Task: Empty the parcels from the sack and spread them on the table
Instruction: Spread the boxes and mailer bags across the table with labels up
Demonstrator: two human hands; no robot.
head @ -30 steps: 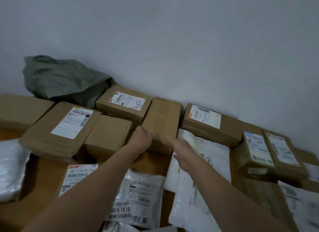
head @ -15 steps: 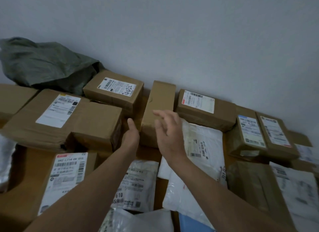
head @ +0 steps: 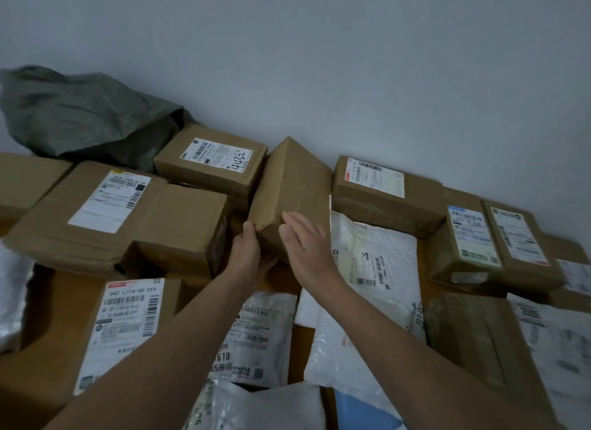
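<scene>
Just below the hands, a white mailer bag (head: 256, 337) and a flat labelled box (head: 128, 327) are seen lying on the wooden table (head: 44, 305). A little further out, the left hand (head: 246, 253) is curled round the near corner of a plain brown box (head: 287, 186), with the thumb up the side and the fingers tucked under it. The right hand (head: 307, 247) is laid flat on the same box, fingers straight and wide. The box is tipped up on one edge, not lying flat.

Past the left hand, a box marked 4432 (head: 211, 164) is set close beside the tipped box. Past the right hand, another labelled box (head: 383, 189) is set by the wall. Far off to the left of both hands, the green sack (head: 80, 116) is slumped against the wall, and it looks empty.

So the spreading step seems to be in hand. Next, the tipped box should likely be laid down flat in the gap between its neighbours, with care taken that no parcel is covered.
</scene>
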